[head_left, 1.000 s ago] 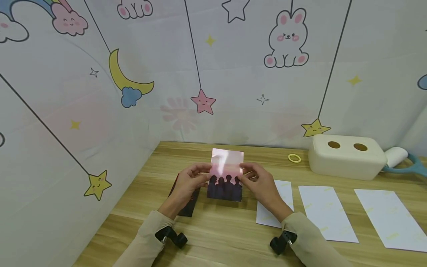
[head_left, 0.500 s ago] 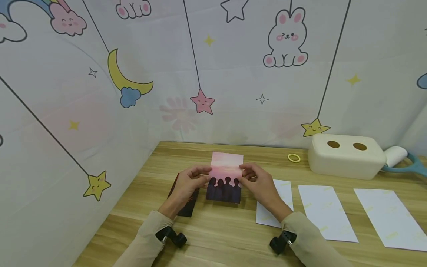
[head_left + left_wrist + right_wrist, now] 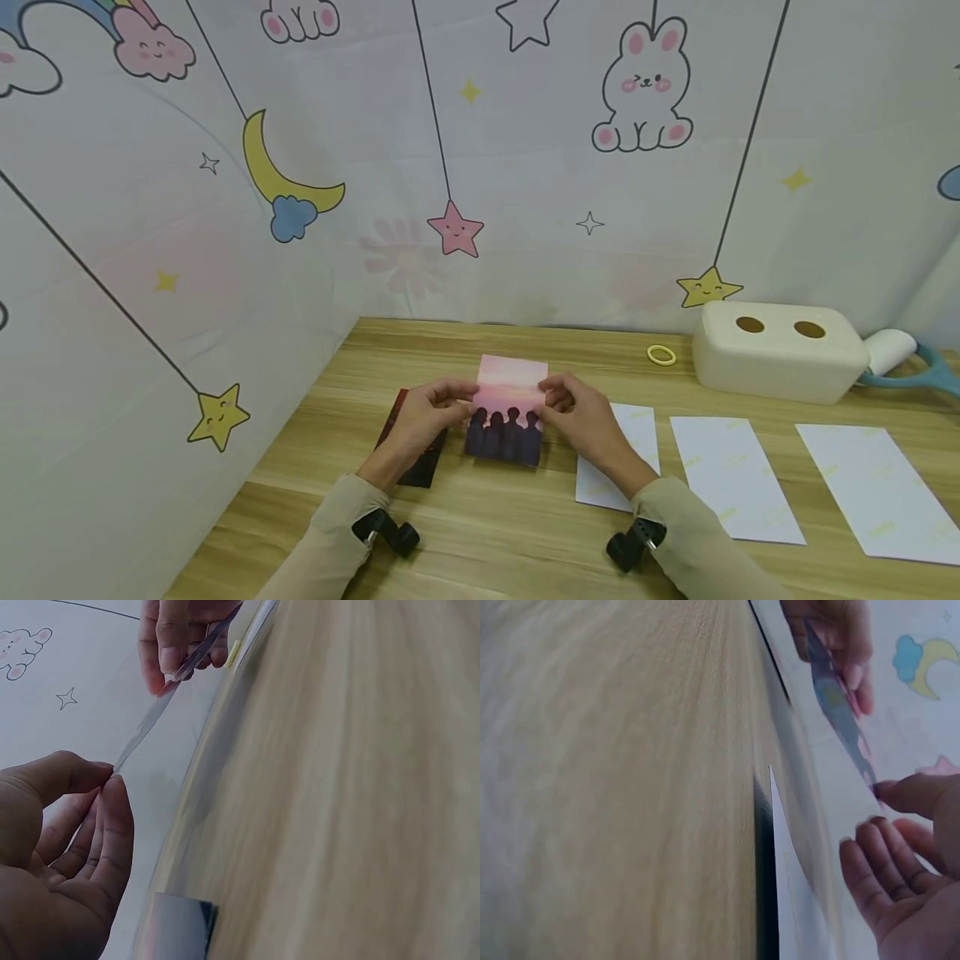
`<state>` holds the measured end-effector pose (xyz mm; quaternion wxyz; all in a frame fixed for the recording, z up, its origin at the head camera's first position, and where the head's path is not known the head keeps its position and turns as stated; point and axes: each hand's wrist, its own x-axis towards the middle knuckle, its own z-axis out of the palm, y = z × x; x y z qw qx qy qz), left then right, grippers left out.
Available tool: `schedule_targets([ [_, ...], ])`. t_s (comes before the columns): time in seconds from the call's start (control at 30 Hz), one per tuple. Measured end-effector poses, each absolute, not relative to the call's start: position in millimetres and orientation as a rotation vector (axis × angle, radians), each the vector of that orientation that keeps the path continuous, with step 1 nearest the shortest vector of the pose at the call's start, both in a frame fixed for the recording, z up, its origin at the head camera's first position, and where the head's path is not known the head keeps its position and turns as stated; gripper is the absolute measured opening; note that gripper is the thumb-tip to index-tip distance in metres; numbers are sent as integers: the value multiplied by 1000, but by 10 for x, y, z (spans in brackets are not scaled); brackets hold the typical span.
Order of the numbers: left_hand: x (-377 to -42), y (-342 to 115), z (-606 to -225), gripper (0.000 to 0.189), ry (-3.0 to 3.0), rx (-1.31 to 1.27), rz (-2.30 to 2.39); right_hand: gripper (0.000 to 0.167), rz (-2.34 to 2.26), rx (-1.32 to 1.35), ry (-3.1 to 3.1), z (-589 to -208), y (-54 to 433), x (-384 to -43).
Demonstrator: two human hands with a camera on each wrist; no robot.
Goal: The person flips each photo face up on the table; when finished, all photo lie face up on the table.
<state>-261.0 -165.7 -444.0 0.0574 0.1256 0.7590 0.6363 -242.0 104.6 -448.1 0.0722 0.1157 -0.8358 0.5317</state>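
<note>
Wooden table (image 3: 495,533): three white sheets (image 3: 737,477) (flat), two hands (image 3: 422,417) holding one card (image 3: 510,396).

1. No word, brand or number could be read on anything laid out across the wooden table (image 3: 510,533).
2. Pale yellow, label-like marks, too faint to decipher, stood on the leftmost white sheet (image 3: 637,433), which was partly covered.
3. Similar marks, equally illegible, dotted the middle white sheet (image 3: 738,479).
4. The rightmost white sheet (image 3: 879,493) carried pale yellow print, its characters blurred.
5. Whether small reddish traces on the dark card (image 3: 420,464) formed lettering could not be told.
</note>
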Motion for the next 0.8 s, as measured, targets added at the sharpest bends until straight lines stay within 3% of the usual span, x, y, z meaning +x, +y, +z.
schedule_targets([
  [0.8,-2622,-1625,-4524,23,2431,374,1712,24,1566,287,-2662,-4531,1024,-2406],
])
